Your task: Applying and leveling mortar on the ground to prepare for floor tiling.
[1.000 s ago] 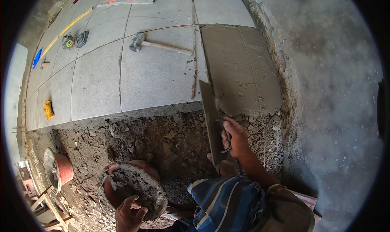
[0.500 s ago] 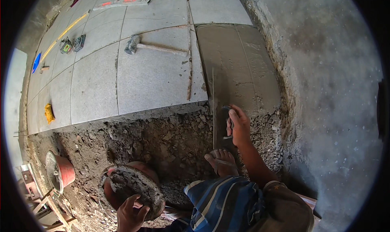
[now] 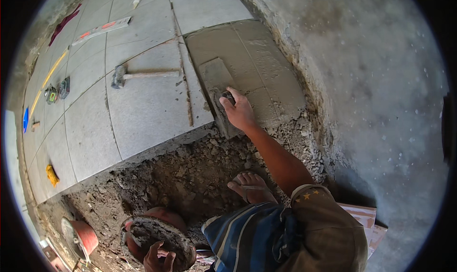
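Observation:
My right hand (image 3: 239, 111) is closed round the handle of a long rectangular plastering trowel (image 3: 216, 70). Its blade lies flat on smooth wet mortar (image 3: 269, 74), along the edge of the laid grey floor tiles (image 3: 152, 112). A thin line runs down the mortar surface. At the lower edge, my left hand (image 3: 158, 259) is bent over the near rim of a reddish, mortar-caked bucket (image 3: 131, 239), which leans tilted and has grey mortar inside. Part of that hand falls outside the picture.
A hammer (image 3: 150, 74), a thin stick (image 3: 184, 76), a level (image 3: 102, 29), a tape measure (image 3: 51, 95) and a yellow object (image 3: 52, 175) lie on the tiles. Rough soil (image 3: 190, 176) borders them. A second bucket (image 3: 84, 236) stands left; a concrete wall (image 3: 376, 105) rises right.
My right hand has moved forward and the trowel has gone from on edge to flat on the mortar. My left hand stays at the bucket. The view has shifted.

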Action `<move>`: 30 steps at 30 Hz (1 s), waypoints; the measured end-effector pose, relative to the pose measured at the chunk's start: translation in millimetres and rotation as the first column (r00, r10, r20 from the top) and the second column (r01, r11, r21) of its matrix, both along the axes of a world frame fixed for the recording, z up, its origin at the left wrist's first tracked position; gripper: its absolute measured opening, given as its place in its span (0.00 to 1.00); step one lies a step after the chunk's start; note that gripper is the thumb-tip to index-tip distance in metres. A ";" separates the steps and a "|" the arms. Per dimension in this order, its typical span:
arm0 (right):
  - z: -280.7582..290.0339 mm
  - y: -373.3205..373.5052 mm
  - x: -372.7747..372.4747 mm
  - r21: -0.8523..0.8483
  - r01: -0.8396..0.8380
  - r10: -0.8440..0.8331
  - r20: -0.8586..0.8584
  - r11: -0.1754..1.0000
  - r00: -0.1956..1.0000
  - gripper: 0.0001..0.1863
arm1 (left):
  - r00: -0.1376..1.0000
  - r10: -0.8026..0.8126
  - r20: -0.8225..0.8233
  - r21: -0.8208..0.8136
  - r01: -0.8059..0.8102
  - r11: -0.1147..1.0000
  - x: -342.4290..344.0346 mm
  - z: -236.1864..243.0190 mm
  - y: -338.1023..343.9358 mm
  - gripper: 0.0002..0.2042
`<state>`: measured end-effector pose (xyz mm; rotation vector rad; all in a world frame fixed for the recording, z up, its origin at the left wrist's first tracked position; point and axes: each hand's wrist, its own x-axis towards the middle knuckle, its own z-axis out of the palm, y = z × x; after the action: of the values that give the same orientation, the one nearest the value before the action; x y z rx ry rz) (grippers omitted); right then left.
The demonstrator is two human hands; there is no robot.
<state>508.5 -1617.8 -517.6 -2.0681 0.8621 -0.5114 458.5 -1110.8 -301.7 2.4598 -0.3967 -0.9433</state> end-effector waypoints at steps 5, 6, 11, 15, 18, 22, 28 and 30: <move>27.0 0.2 -55.4 -0.069 0.231 -0.236 -0.083 0.971 0.968 0.33 | 0.999 0.040 -0.025 0.005 -0.040 0.999 1.7 7.8 -0.8 0.20; 34.3 3.2 -72.3 -0.122 0.253 -0.261 -0.056 0.960 0.964 0.32 | 0.996 0.070 -0.055 0.024 -0.068 0.997 2.2 10.6 0.8 0.21; 68.7 23.2 -125.6 -0.029 0.073 -0.072 0.038 0.997 0.997 0.30 | 0.986 0.150 -0.067 -0.048 -0.153 0.987 18.2 17.4 45.1 0.14; 98.7 45.9 -128.8 -0.126 -0.044 0.033 -0.092 0.991 0.995 0.24 | 0.837 0.169 0.520 -0.222 -0.058 0.973 53.5 -8.0 124.9 0.13; 124.7 76.0 -123.5 -0.217 -0.396 0.378 -0.119 0.892 0.918 0.27 | 0.757 0.221 0.615 0.036 -0.307 0.951 56.0 -29.2 189.7 0.25; 157.4 122.8 -111.0 -0.109 -0.635 0.586 -0.290 0.765 0.756 0.27 | 0.688 0.721 -0.084 -0.138 -0.724 0.676 29.5 -89.2 229.9 0.35; 168.4 172.0 -91.4 -0.227 -0.732 0.651 -0.340 0.643 0.678 0.26 | 0.799 0.599 -0.063 -0.351 -0.579 0.736 36.9 -105.7 222.8 0.32; 167.3 178.7 -92.3 -0.225 -0.663 0.606 -0.276 0.714 0.746 0.26 | 0.861 0.509 -0.006 -0.434 -0.461 0.774 45.9 -94.9 210.7 0.30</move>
<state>416.2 -1439.0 -350.3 -2.5562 0.1016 -0.0656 504.5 -900.1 -396.6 2.0567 0.0199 -0.4393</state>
